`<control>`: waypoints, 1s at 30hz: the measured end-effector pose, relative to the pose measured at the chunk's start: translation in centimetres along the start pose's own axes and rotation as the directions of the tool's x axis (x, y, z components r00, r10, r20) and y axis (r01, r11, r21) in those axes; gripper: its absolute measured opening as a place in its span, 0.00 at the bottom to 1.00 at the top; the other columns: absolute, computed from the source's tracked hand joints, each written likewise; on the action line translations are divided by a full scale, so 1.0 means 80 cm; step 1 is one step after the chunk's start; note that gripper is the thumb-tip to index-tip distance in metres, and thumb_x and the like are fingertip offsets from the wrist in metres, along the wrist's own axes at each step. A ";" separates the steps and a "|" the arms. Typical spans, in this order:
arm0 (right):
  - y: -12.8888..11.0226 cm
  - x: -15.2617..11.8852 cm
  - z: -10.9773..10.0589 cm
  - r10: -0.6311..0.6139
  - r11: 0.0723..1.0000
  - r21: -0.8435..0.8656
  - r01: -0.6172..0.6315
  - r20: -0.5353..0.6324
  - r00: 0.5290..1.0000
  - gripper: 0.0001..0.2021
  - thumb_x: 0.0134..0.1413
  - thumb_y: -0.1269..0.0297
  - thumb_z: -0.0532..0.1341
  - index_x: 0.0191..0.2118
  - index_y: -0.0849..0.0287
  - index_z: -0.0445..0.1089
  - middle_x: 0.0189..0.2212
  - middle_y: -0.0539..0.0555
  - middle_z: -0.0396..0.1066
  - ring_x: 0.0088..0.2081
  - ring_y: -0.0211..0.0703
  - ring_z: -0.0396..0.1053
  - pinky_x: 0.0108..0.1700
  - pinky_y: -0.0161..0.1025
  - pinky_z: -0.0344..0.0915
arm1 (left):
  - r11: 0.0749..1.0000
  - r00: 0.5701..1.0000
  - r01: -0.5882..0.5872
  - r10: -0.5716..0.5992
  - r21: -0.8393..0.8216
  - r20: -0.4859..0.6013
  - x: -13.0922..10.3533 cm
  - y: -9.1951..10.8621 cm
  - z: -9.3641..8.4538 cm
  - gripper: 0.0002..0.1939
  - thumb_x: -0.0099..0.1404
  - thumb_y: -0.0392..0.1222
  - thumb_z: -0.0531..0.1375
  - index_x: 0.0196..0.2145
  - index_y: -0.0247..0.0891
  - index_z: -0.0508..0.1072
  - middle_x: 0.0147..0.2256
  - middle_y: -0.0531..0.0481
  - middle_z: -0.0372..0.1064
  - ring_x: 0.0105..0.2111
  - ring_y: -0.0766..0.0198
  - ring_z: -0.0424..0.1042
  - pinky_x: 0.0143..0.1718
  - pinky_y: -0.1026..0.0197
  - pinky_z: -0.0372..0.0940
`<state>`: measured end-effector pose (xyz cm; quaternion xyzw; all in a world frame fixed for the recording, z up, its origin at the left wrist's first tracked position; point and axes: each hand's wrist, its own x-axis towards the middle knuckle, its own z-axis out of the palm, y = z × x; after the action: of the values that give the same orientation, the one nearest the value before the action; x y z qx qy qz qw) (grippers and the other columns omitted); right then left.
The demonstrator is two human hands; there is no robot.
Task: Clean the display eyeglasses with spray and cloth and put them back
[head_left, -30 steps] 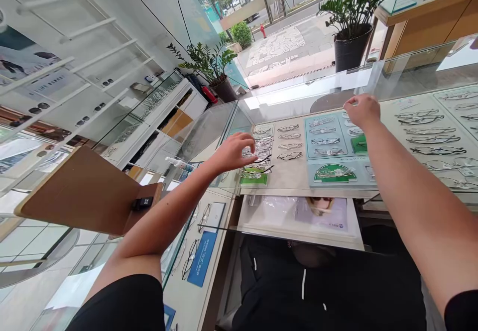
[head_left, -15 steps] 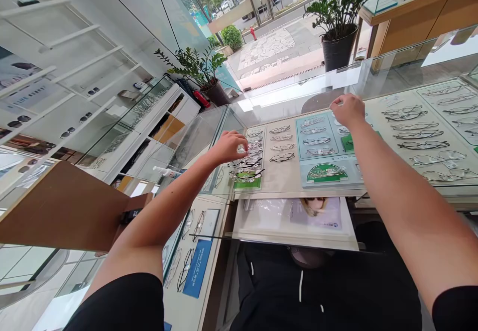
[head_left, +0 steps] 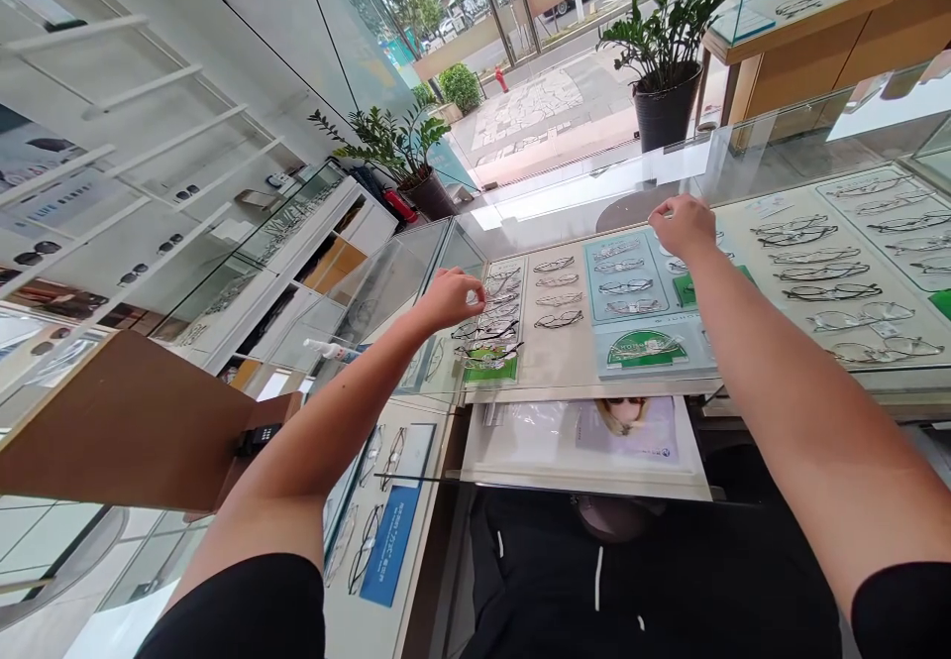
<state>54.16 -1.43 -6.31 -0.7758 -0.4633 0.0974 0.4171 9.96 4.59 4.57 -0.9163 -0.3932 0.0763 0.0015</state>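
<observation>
The glasses (head_left: 495, 330) nearest the left hand (head_left: 452, 300) are lying in a close column at the left end of the case (head_left: 557, 357), their long sides running across it, probably so that many fit while each front is showing. A green card (head_left: 490, 372) is sitting under the nearest ones, by the case's near edge, perhaps to set them off. They are lying just to the right of the left hand and nearer the body, while the right hand (head_left: 684, 228) is hovering well apart, over the far right part of the blue tray (head_left: 616, 327). Both hands are curling narrow, thumbs close to fingertips; the view is poor there, so whether anything thin is sitting between them cannot be told. The tray is keeping its own glasses grouped, seemingly as a separate set, and a looser column (head_left: 559, 320) is lying between it and the left column. Beyond the case's near edge, the drawer (head_left: 520, 461) is standing pulled out towards the body, which is leaving its purple sheet (head_left: 661, 431) in view.
</observation>
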 end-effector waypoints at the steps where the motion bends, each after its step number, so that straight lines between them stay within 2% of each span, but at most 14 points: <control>1: 0.000 0.000 0.000 0.001 1.000 0.000 -0.001 -0.006 1.000 0.07 0.61 0.61 0.61 0.32 0.55 0.73 0.49 0.67 0.76 0.60 0.71 0.64 0.64 0.67 0.62 | 1.000 1.000 0.006 -0.006 -0.007 -0.018 0.000 0.000 -0.002 0.08 0.63 0.46 0.63 0.33 0.40 0.81 0.36 0.44 0.82 0.48 0.47 0.72 0.57 0.46 0.58; 5: 0.001 0.001 0.002 -0.005 1.000 0.000 0.005 -0.028 1.000 0.08 0.60 0.60 0.61 0.31 0.54 0.73 0.49 0.67 0.76 0.59 0.71 0.65 0.63 0.68 0.63 | 0.997 0.992 -0.017 0.008 -0.071 -0.125 -0.017 0.014 -0.027 0.08 0.64 0.45 0.63 0.32 0.40 0.78 0.38 0.44 0.82 0.50 0.48 0.72 0.60 0.44 0.58; 8: 0.004 0.002 0.003 -0.007 1.000 -0.006 0.007 -0.018 1.000 0.08 0.60 0.59 0.61 0.32 0.54 0.74 0.49 0.67 0.77 0.59 0.71 0.66 0.63 0.68 0.63 | 0.984 0.972 -0.085 0.047 -0.158 -0.232 -0.049 0.050 -0.063 0.09 0.67 0.47 0.62 0.34 0.41 0.78 0.42 0.46 0.82 0.50 0.50 0.71 0.62 0.44 0.58; 9: 0.005 0.003 0.003 -0.005 1.000 -0.011 0.005 -0.015 1.000 0.08 0.60 0.60 0.61 0.33 0.55 0.75 0.50 0.67 0.77 0.60 0.72 0.66 0.63 0.68 0.63 | 0.975 0.970 -0.108 0.060 -0.194 -0.236 -0.061 0.067 -0.076 0.09 0.68 0.48 0.63 0.34 0.41 0.78 0.42 0.47 0.82 0.50 0.50 0.72 0.62 0.44 0.59; 10: 0.005 0.003 0.003 -0.003 1.000 -0.016 0.003 -0.013 1.000 0.08 0.61 0.60 0.61 0.33 0.55 0.75 0.51 0.67 0.77 0.61 0.72 0.66 0.64 0.68 0.63 | 0.964 0.973 -0.125 0.073 -0.235 -0.218 -0.074 0.084 -0.088 0.10 0.68 0.49 0.63 0.34 0.42 0.78 0.42 0.48 0.82 0.51 0.50 0.72 0.62 0.45 0.60; 12: 0.006 0.004 0.002 0.000 1.000 -0.027 0.000 -0.010 1.000 0.09 0.62 0.61 0.61 0.35 0.57 0.76 0.53 0.67 0.77 0.62 0.71 0.66 0.64 0.67 0.63 | 0.919 0.983 -0.177 0.146 -0.352 -0.112 -0.095 0.120 -0.104 0.11 0.69 0.51 0.62 0.34 0.43 0.78 0.41 0.51 0.81 0.49 0.52 0.73 0.59 0.48 0.64; 14: 0.005 0.004 0.000 0.002 0.999 -0.039 -0.002 -0.004 1.000 0.10 0.63 0.61 0.60 0.36 0.58 0.77 0.54 0.67 0.76 0.62 0.70 0.66 0.64 0.66 0.63 | 0.841 0.963 -0.226 0.267 -0.492 0.014 -0.111 0.153 -0.107 0.10 0.69 0.49 0.63 0.35 0.43 0.79 0.40 0.51 0.80 0.46 0.55 0.74 0.57 0.50 0.66; 17: 0.004 0.003 -0.002 0.001 0.998 -0.056 0.000 0.007 1.000 0.09 0.64 0.62 0.60 0.37 0.58 0.76 0.55 0.68 0.76 0.62 0.69 0.67 0.64 0.66 0.62 | 0.734 0.896 -0.186 0.399 -0.654 0.193 -0.125 0.188 -0.082 0.06 0.70 0.45 0.63 0.37 0.43 0.80 0.41 0.48 0.81 0.45 0.56 0.74 0.53 0.52 0.67; 20: 0.004 0.003 -0.002 -0.005 0.999 -0.052 0.005 0.005 1.000 0.08 0.65 0.63 0.60 0.36 0.57 0.76 0.54 0.67 0.76 0.62 0.69 0.67 0.63 0.66 0.63 | 0.686 0.842 -0.146 0.464 -0.713 0.274 -0.130 0.204 -0.040 0.06 0.70 0.43 0.65 0.39 0.41 0.81 0.41 0.46 0.81 0.44 0.57 0.74 0.47 0.56 0.66; 22: 0.006 0.004 0.000 -0.015 0.999 -0.052 0.014 -0.002 1.000 0.09 0.65 0.62 0.60 0.35 0.57 0.75 0.54 0.67 0.75 0.61 0.70 0.66 0.62 0.66 0.63 | 0.682 0.821 -0.144 0.487 -0.717 0.298 -0.129 0.208 -0.013 0.06 0.71 0.43 0.65 0.39 0.40 0.81 0.42 0.45 0.81 0.42 0.58 0.75 0.44 0.57 0.65; 25: 0.009 0.005 0.003 -0.038 0.998 -0.059 0.037 -0.012 0.999 0.11 0.66 0.61 0.59 0.35 0.58 0.76 0.53 0.68 0.75 0.60 0.70 0.66 0.60 0.66 0.62 | 0.693 0.811 -0.177 0.505 -0.699 0.296 -0.127 0.212 0.024 0.06 0.72 0.43 0.65 0.40 0.40 0.80 0.43 0.45 0.81 0.43 0.57 0.77 0.45 0.58 0.65; 30: 0.009 0.007 0.005 -0.034 0.998 -0.057 0.032 -0.028 0.999 0.10 0.65 0.62 0.61 0.35 0.59 0.77 0.52 0.67 0.75 0.59 0.69 0.66 0.60 0.65 0.63 | 0.768 0.822 -0.257 0.493 -0.587 0.285 -0.120 0.207 0.092 0.06 0.74 0.43 0.62 0.42 0.40 0.78 0.42 0.44 0.80 0.44 0.55 0.78 0.44 0.58 0.65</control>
<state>54.75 -0.94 -6.97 -0.7809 -0.4726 0.0660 0.4030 14.35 -14.19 -2.40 -0.9026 -0.1931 0.1617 -0.3490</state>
